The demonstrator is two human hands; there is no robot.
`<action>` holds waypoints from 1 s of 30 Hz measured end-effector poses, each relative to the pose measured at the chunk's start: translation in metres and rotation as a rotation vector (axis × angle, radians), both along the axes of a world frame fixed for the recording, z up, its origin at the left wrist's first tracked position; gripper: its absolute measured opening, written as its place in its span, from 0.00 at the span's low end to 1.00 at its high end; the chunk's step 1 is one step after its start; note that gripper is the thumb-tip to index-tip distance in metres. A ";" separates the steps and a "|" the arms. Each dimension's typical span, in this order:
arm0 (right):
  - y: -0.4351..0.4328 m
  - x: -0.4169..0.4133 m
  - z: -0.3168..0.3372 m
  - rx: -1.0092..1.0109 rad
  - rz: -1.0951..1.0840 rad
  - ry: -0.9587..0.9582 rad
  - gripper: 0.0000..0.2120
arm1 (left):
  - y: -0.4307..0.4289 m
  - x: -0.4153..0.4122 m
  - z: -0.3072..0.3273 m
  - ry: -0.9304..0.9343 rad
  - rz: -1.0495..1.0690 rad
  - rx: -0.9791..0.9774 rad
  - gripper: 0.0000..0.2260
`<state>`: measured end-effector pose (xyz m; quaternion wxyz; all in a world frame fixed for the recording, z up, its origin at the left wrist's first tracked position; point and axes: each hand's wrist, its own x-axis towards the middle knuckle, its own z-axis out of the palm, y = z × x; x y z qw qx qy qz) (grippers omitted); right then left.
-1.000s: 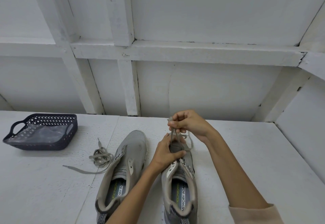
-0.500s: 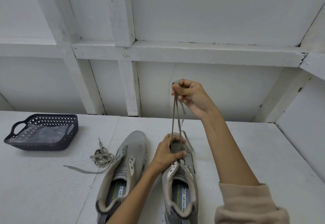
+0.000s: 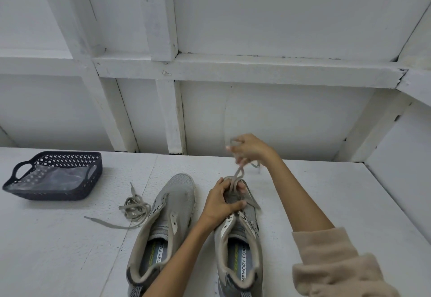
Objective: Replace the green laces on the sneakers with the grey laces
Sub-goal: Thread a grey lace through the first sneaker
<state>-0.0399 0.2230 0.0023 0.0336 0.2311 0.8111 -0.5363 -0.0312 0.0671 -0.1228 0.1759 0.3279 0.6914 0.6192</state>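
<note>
Grey lace (image 3: 238, 175) runs up from the toe of the right sneaker (image 3: 242, 245). Our right hand (image 3: 251, 149) pinches it in curled fingers, lower than half a second ago and blurry. Our left hand (image 3: 224, 203) still grips that soft mesh toe. Left of it lie the other sneaker (image 3: 172, 205), a loose flat lace (image 3: 135, 205) and a holey dark basket (image 3: 58, 191).

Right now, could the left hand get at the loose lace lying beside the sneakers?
Probably yes, once freed: the left hand grips the right sneaker, and only the low left sneaker lies between it and the loose lace. The right hand holds the threaded lace.
</note>
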 end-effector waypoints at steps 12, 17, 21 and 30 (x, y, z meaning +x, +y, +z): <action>-0.015 0.071 -0.039 0.202 0.051 -0.114 0.20 | 0.003 -0.002 -0.002 -0.002 0.011 0.045 0.24; -0.040 0.073 -0.056 -0.215 -0.148 0.119 0.08 | 0.003 0.002 -0.002 -0.096 -0.014 0.109 0.24; -0.042 0.074 -0.063 -0.227 -0.189 0.146 0.07 | 0.005 0.003 0.002 -0.023 0.046 0.101 0.25; -0.042 0.069 -0.058 -0.211 -0.172 0.181 0.03 | 0.004 0.003 -0.001 0.010 0.027 -0.019 0.34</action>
